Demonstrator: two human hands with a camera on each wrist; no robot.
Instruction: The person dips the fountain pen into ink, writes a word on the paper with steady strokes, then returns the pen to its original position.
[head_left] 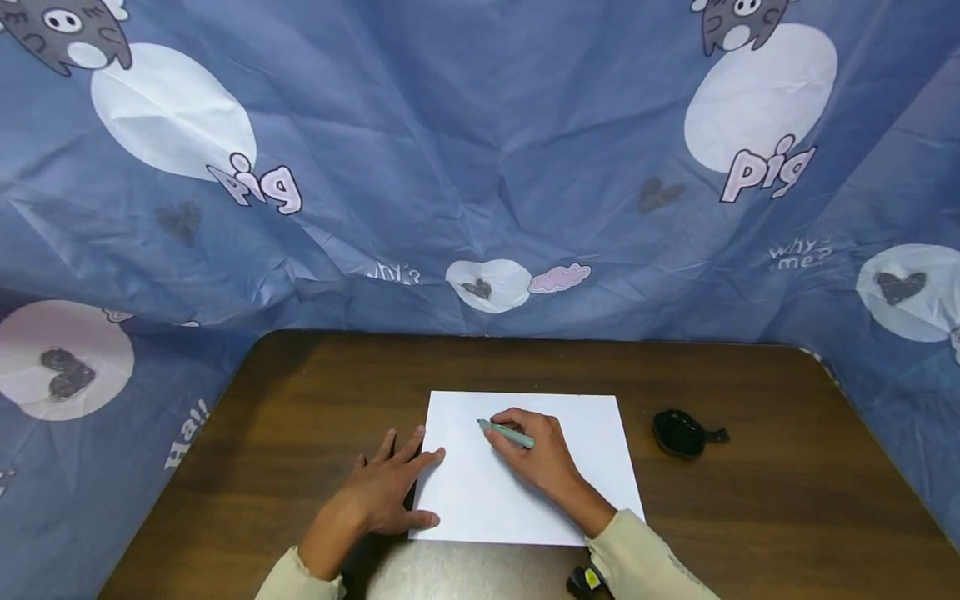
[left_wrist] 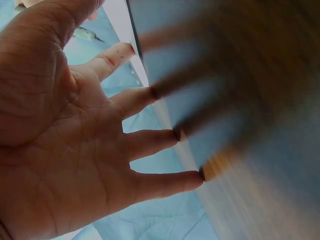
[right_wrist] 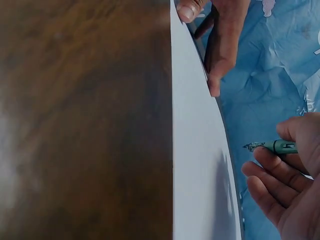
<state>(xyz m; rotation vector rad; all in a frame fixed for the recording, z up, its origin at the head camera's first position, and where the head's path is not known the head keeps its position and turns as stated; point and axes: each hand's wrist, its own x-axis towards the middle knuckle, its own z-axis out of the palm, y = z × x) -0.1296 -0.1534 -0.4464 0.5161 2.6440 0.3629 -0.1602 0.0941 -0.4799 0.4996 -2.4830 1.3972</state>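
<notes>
A white sheet of paper (head_left: 465, 500) lies on the brown table. My right hand (head_left: 543, 454) is over the sheet and pinches a pale green fountain pen (head_left: 517, 437) between thumb and fingers. The pen's tip points to the upper left, and in the right wrist view the bare metal nib of the pen (right_wrist: 285, 146) shows above the paper (right_wrist: 197, 150). At the sheet's left edge my left hand (head_left: 382, 492) is spread wide, thumb and index finger reaching onto the paper. Seen from the left wrist, the fingertips (left_wrist: 192, 181) of that hand touch the tabletop.
Right of the paper sits a small dark green dish with a short handle (head_left: 678, 433). A black device with a yellow label (head_left: 583, 581) is by the right sleeve. Blue printed cloth (head_left: 480, 167) hangs behind and beside the wooden table (head_left: 750, 517).
</notes>
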